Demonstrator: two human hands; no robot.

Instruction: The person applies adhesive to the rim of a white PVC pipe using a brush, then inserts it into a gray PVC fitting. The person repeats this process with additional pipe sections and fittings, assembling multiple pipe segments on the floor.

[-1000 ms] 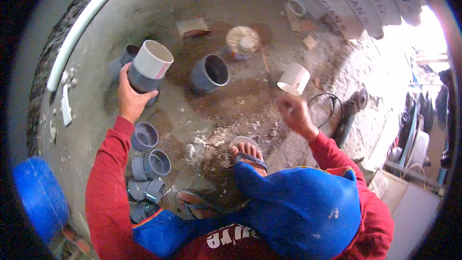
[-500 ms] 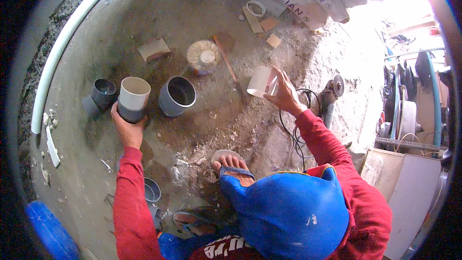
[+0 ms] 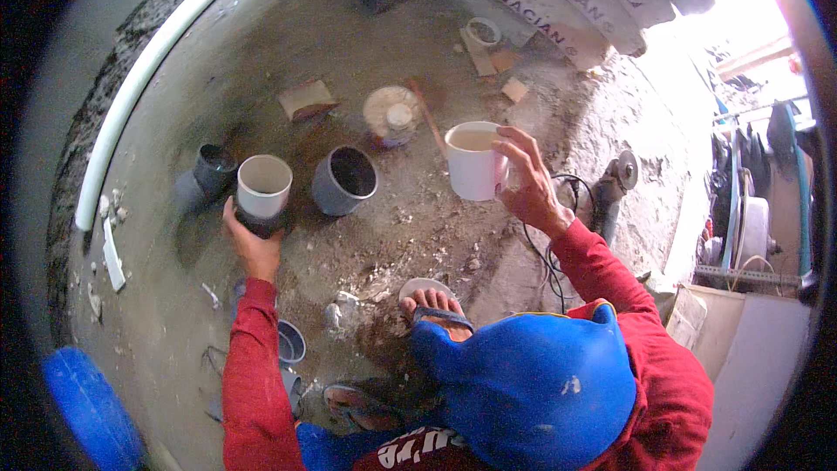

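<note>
My left hand point(image 3: 256, 251) is wrapped round a dark grey pipe fitting point(image 3: 259, 226), low on its near side. A short white pipe piece point(image 3: 265, 201) stands upright in that fitting, its open end facing up. My right hand point(image 3: 534, 185) grips another short white pipe piece point(image 3: 471, 176) by its right side, fingers at the rim and thumb lower down; its open end shows at the top. Between the hands a wide grey pipe fitting point(image 3: 333, 194) stands on the floor, touched by neither. A bent grey fitting point(image 3: 193, 192) lies left of my left hand.
Beyond stand a round tub point(image 3: 382, 115) and a thin reddish strip point(image 3: 427, 117). A curved offcut point(image 3: 307, 100) lies farther left. An angle grinder point(image 3: 614, 181) with its black cord rests at the right. Wrapped long pipes point(image 3: 567, 13) are stacked at the back; a pale pipe point(image 3: 122, 105) runs along the left.
My right hand has turned its white pipe piece from tilted sideways to nearly upright, open end up. My left hand still holds the grey fitting; the whole view has shifted slightly.
</note>
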